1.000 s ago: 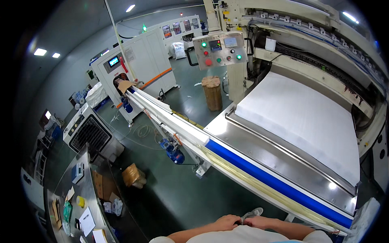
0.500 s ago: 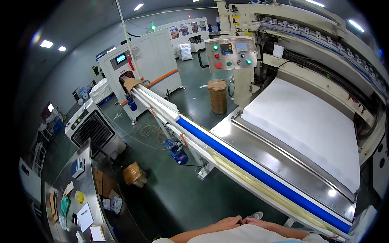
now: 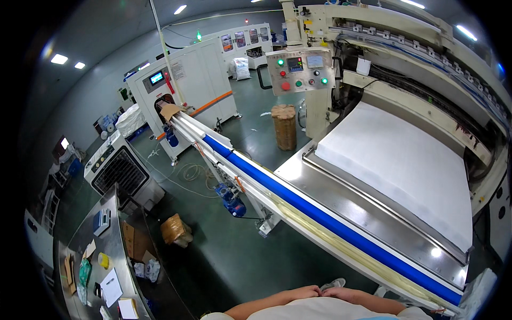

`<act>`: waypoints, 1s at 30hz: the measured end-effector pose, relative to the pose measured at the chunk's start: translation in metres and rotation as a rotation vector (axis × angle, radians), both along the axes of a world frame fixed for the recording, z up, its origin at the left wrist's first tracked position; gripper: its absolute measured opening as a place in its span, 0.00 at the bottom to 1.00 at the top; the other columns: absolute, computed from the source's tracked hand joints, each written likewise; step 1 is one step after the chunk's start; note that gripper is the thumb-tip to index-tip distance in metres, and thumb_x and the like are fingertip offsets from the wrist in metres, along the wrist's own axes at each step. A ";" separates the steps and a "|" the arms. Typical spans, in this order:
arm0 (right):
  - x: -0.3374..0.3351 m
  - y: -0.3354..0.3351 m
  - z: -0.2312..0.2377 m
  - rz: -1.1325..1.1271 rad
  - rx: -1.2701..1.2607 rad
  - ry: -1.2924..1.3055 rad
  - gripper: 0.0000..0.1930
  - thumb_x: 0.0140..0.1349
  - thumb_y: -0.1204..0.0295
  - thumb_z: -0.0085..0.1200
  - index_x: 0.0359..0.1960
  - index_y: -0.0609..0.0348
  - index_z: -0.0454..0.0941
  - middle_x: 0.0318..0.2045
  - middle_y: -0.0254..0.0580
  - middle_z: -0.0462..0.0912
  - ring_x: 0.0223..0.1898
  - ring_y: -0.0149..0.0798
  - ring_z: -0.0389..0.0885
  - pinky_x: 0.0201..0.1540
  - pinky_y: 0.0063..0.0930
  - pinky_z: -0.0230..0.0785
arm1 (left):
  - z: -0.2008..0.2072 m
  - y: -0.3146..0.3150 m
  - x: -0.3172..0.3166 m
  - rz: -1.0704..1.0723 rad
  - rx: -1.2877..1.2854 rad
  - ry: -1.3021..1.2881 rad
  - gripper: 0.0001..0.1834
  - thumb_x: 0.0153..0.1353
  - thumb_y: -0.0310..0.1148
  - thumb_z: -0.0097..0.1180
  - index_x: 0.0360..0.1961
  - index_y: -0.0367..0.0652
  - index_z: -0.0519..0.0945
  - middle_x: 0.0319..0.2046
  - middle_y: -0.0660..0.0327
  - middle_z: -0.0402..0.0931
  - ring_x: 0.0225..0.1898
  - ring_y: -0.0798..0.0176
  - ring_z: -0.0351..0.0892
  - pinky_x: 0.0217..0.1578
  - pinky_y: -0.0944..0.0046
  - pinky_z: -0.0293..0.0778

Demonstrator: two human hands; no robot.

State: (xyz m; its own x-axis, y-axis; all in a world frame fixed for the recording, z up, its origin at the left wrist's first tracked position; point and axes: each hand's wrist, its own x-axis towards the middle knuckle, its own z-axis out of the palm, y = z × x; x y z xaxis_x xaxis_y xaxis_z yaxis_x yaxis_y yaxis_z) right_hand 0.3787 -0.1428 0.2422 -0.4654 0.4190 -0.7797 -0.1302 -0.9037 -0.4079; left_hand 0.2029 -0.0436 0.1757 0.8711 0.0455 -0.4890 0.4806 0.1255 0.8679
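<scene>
My left hand (image 3: 305, 292) and my right hand (image 3: 338, 293) meet in front of my waist at the lower edge. Their fingers look curled in, partly hidden behind the backs of the hands, and no object shows in them. Beyond them a narrow conveyor with a blue belt (image 3: 320, 208) runs diagonally from lower right to far left. White material (image 3: 210, 133) lies at its far end, by the opening of a white machine (image 3: 197, 80). Neither hand touches the conveyor. Right of it, a wide white sheet (image 3: 394, 165) lies on the bed of a large cream machine.
A control panel (image 3: 300, 71) with lit buttons hangs ahead. Brown wrapped bundles (image 3: 284, 128) stand on the floor. To the left are an air cooler (image 3: 122, 168) and a metal table (image 3: 120, 256) bearing a scale (image 3: 102, 221), papers and tape. A blue motor (image 3: 230, 200) sits under the conveyor.
The white material on the conveyor has moved away toward the far white machine, baring more blue belt. The view has shifted slightly; my hands stay together at my waist.
</scene>
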 end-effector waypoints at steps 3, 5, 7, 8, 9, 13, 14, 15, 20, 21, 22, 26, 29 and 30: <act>0.006 -0.008 -0.009 -0.042 0.004 0.025 0.17 0.60 0.65 0.50 0.47 0.60 0.74 0.41 0.32 0.76 0.41 0.24 0.73 0.45 0.20 0.65 | 0.011 0.002 0.006 -0.008 -0.162 -0.016 0.18 0.51 0.31 0.47 0.43 0.37 0.76 0.40 0.59 0.73 0.45 0.65 0.71 0.47 0.69 0.66; 0.008 -0.011 -0.010 -0.048 0.031 0.024 0.17 0.60 0.64 0.51 0.47 0.60 0.74 0.41 0.32 0.77 0.41 0.23 0.73 0.45 0.20 0.65 | 0.030 0.004 0.006 0.011 -0.297 0.026 0.18 0.50 0.31 0.47 0.43 0.39 0.77 0.39 0.62 0.73 0.43 0.68 0.70 0.46 0.70 0.65; 0.006 -0.012 -0.003 -0.060 0.011 0.023 0.17 0.60 0.64 0.50 0.47 0.60 0.74 0.41 0.32 0.77 0.41 0.23 0.73 0.45 0.20 0.65 | 0.036 0.005 0.006 0.021 -0.421 0.056 0.18 0.50 0.31 0.47 0.43 0.40 0.77 0.39 0.63 0.72 0.42 0.70 0.69 0.45 0.71 0.65; 0.006 -0.013 -0.002 -0.087 -0.023 0.060 0.17 0.60 0.64 0.50 0.47 0.60 0.74 0.41 0.32 0.76 0.42 0.24 0.73 0.46 0.20 0.65 | 0.036 0.006 0.006 0.018 -0.474 0.061 0.18 0.50 0.31 0.47 0.43 0.40 0.77 0.39 0.64 0.72 0.42 0.71 0.68 0.44 0.71 0.64; 0.007 -0.013 -0.002 -0.113 -0.058 0.096 0.17 0.60 0.64 0.50 0.48 0.60 0.73 0.41 0.33 0.76 0.43 0.24 0.72 0.46 0.20 0.64 | 0.035 0.007 0.006 0.015 -0.527 0.066 0.18 0.50 0.31 0.47 0.43 0.40 0.77 0.39 0.64 0.72 0.41 0.71 0.68 0.44 0.72 0.64; 0.020 -0.019 -0.028 0.183 0.453 -0.221 0.18 0.60 0.60 0.49 0.46 0.58 0.74 0.40 0.34 0.76 0.42 0.27 0.72 0.43 0.23 0.65 | 0.031 0.011 0.008 -0.182 -0.440 0.018 0.25 0.52 0.38 0.49 0.51 0.39 0.72 0.45 0.59 0.72 0.49 0.66 0.67 0.51 0.67 0.61; 0.022 -0.021 -0.029 0.172 0.428 -0.185 0.18 0.60 0.60 0.49 0.47 0.58 0.74 0.42 0.34 0.76 0.44 0.28 0.71 0.45 0.23 0.64 | 0.032 0.013 0.008 -0.220 -0.420 0.006 0.25 0.53 0.39 0.49 0.52 0.40 0.72 0.46 0.59 0.71 0.49 0.66 0.67 0.52 0.67 0.61; 0.023 -0.023 -0.028 0.161 0.403 -0.150 0.19 0.61 0.60 0.48 0.48 0.58 0.73 0.43 0.34 0.75 0.46 0.28 0.70 0.47 0.23 0.62 | 0.033 0.015 0.007 -0.257 -0.400 -0.007 0.25 0.55 0.41 0.49 0.53 0.40 0.71 0.47 0.59 0.71 0.50 0.66 0.67 0.52 0.66 0.60; 0.015 -0.026 -0.020 0.094 0.368 -0.126 0.17 0.63 0.61 0.47 0.49 0.59 0.73 0.43 0.33 0.75 0.46 0.28 0.70 0.49 0.23 0.62 | 0.034 0.016 0.001 -0.379 0.046 -0.110 0.25 0.63 0.47 0.45 0.53 0.39 0.71 0.48 0.58 0.71 0.51 0.65 0.67 0.53 0.66 0.61; 0.013 -0.031 -0.030 0.025 0.370 -0.119 0.17 0.64 0.62 0.47 0.49 0.59 0.73 0.42 0.33 0.75 0.45 0.28 0.70 0.49 0.23 0.62 | 0.029 0.015 0.000 -0.396 0.162 -0.141 0.25 0.64 0.48 0.44 0.53 0.39 0.71 0.48 0.58 0.71 0.51 0.65 0.67 0.53 0.66 0.62; 0.011 -0.034 -0.037 -0.044 0.372 -0.110 0.17 0.64 0.62 0.47 0.49 0.59 0.73 0.42 0.33 0.75 0.45 0.27 0.70 0.49 0.22 0.62 | 0.027 0.012 -0.003 -0.268 0.031 -0.154 0.24 0.64 0.47 0.44 0.52 0.38 0.72 0.47 0.58 0.72 0.50 0.65 0.68 0.52 0.66 0.62; 0.004 -0.033 -0.029 -0.130 0.369 -0.093 0.16 0.64 0.62 0.48 0.48 0.58 0.74 0.43 0.32 0.76 0.46 0.27 0.71 0.50 0.21 0.63 | 0.044 0.017 -0.013 -0.069 -0.106 -0.062 0.23 0.64 0.47 0.46 0.50 0.39 0.74 0.44 0.58 0.74 0.48 0.66 0.70 0.51 0.68 0.64; 0.004 -0.029 -0.021 -0.172 0.335 -0.112 0.16 0.64 0.61 0.49 0.48 0.58 0.74 0.44 0.32 0.76 0.47 0.26 0.71 0.50 0.20 0.62 | 0.033 0.036 -0.023 0.039 -0.026 0.044 0.23 0.63 0.47 0.47 0.49 0.40 0.74 0.43 0.62 0.75 0.45 0.68 0.71 0.47 0.68 0.67; 0.003 -0.028 -0.021 -0.114 0.354 -0.116 0.17 0.64 0.61 0.49 0.48 0.58 0.74 0.44 0.32 0.76 0.47 0.26 0.70 0.50 0.20 0.62 | 0.026 0.045 -0.028 0.101 0.000 0.060 0.22 0.63 0.47 0.47 0.48 0.40 0.74 0.42 0.62 0.75 0.45 0.68 0.71 0.46 0.68 0.67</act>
